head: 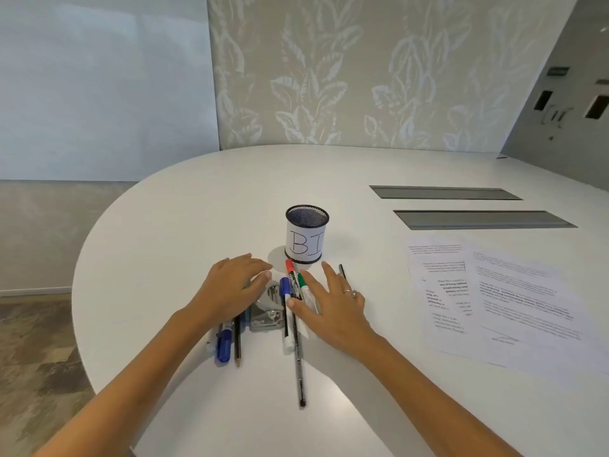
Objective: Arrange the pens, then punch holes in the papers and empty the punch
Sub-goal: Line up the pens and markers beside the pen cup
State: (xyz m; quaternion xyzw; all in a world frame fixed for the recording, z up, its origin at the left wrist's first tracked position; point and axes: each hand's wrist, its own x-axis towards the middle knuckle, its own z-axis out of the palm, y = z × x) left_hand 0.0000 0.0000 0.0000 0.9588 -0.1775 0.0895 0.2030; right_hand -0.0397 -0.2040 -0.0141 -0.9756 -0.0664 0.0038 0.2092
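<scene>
A black mesh pen cup (306, 234) with a white paper label stands empty in the middle of the white table. In front of it lie several pens and markers: a red-capped marker (291, 272), a green-capped marker (304, 288), a blue-capped marker (285, 301), a long black pencil (299, 367), and a blue marker (224, 344) beside a pencil (237, 341) at the left. A grey metal hole punch (267, 313) lies among them. My left hand (230, 285) rests flat over the punch's left side. My right hand (333, 305) lies flat, fingers spread, on the markers. Printed papers (494, 301) lie to the right.
Two grey cable-slot covers (445, 192) are set into the table (164, 258) behind the papers. The table's rounded edge curves around the left and near side. A patterned wall stands behind.
</scene>
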